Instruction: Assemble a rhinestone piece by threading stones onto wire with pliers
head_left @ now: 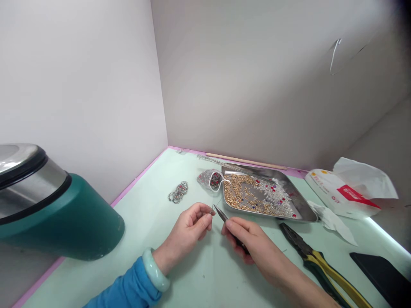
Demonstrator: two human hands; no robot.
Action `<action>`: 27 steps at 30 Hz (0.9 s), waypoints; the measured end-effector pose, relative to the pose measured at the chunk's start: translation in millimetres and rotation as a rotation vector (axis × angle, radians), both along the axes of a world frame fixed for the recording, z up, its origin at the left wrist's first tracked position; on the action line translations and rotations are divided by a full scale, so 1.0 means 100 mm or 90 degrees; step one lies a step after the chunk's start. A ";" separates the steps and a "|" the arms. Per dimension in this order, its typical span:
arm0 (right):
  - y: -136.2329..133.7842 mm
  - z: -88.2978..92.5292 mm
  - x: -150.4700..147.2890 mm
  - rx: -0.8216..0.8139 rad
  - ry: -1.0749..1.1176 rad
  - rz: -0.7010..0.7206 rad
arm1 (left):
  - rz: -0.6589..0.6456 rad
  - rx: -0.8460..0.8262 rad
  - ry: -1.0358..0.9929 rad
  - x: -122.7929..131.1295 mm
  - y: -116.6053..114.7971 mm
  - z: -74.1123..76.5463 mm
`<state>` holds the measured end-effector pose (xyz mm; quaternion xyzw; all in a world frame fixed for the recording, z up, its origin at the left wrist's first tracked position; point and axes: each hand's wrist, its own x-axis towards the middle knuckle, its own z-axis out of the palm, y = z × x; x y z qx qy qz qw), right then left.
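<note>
My left hand [196, 222] is closed in a pinch on a thin piece of wire [212, 210], too small to make out fully. A pair of slim pliers [221, 213] sits in my right hand [244, 237], its fingers wrapped round the handles. The pliers' tips are right beside the wire; whether they touch it I cannot tell. Just beyond my hands stands a metal tray [224, 202] of gold, clear and red beads [239, 188]. A small clear bag [205, 177] of beads lies left of the tray, and a beaded wire chain [178, 192] rests farther left.
A large green flask [86, 218] stands at the left. Yellow-and-green pliers [316, 259], a black flat object [382, 273] and a tissue pack [340, 192] lie at the right. Along the back wall run a wooden stick [244, 160] and thin wires [212, 159].
</note>
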<state>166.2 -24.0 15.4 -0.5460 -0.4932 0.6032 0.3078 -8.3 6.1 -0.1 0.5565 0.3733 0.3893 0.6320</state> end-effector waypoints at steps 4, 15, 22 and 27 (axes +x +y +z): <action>0.01 -0.01 0.01 0.045 -0.043 -0.010 | -0.016 0.001 -0.009 0.00 0.00 0.00; 0.02 0.00 0.04 0.119 -0.163 0.021 | -0.032 0.020 0.067 -0.03 0.00 0.02; -0.01 0.15 0.02 0.144 -0.238 0.049 | -0.029 0.051 0.105 -0.05 0.01 0.06; -0.01 0.15 0.06 0.260 -0.357 0.075 | -0.042 0.068 0.155 -0.03 0.03 0.09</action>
